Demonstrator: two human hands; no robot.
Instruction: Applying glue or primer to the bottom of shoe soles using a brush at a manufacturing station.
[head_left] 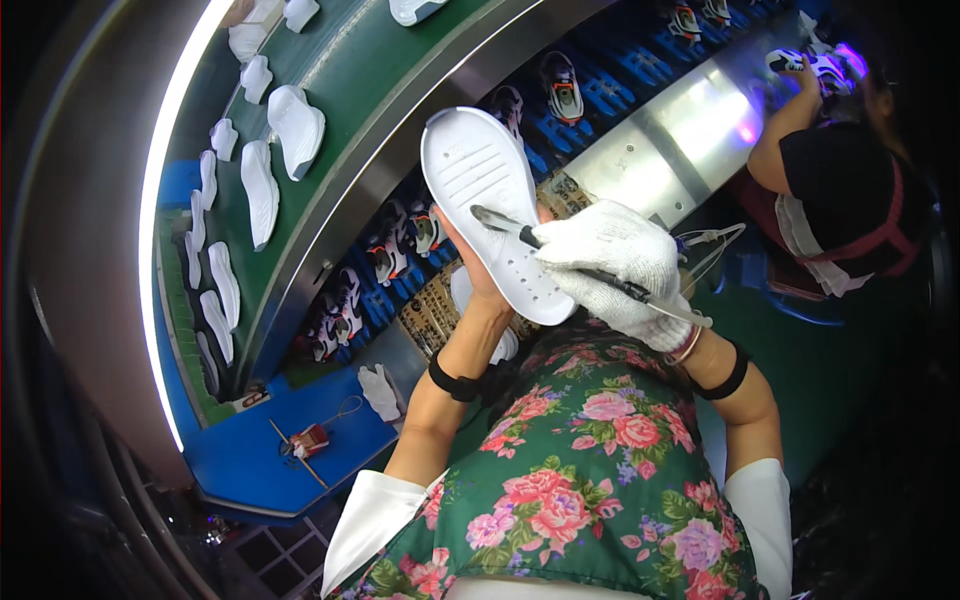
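Observation:
A white shoe sole (pixel 478 165) is held up in front of my apron, its inner face with grooves and small holes turned upward. My bare left hand (pixel 478 262) is closed around it from below; most of the fingers are hidden behind the sole. A white knitted glove covers my right hand (pixel 612 262), which grips a brush (pixel 500 222) with a dark handle. The brush tip lies over the middle of the sole, touching it or just above. A pale thin tube (pixel 680 312) trails from the rear of the handle, past my wrist.
On the far left, a curved green conveyor (pixel 345 75) carries several white soles (pixel 296 130). Shoe uppers (pixel 563 88) stand along a blue rack behind the metal rail. A blue table (pixel 240 455) holds a small red-brown object (pixel 310 440). A co-worker (pixel 840 170) handles a shoe at right.

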